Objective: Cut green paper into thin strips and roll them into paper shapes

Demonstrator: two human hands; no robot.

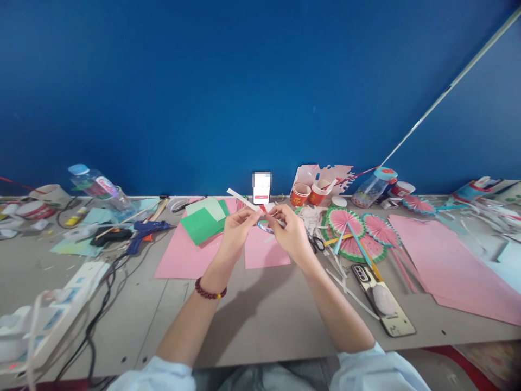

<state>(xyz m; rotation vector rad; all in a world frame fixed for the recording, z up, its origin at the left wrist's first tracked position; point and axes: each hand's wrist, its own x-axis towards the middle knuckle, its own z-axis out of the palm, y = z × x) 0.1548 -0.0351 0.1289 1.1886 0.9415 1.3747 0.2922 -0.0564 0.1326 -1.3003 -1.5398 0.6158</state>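
My left hand (236,231) and my right hand (290,231) meet above the middle of the grey table (252,320). Both pinch a thin white paper strip (242,199) that slants up to the left, away from my fingers. A dark red bead bracelet (209,290) circles my left wrist. Under my hands lie pink paper sheets (266,254) and folded green papers (203,220).
Pink-and-green paper fans (353,231) and scissors (316,243) lie right of my hands, a phone (383,300) nearer the front edge. Red paper cups (309,194) and a small standing phone (261,188) sit at the back. At left: glue gun (142,232), bottle (97,187), power strip (49,315).
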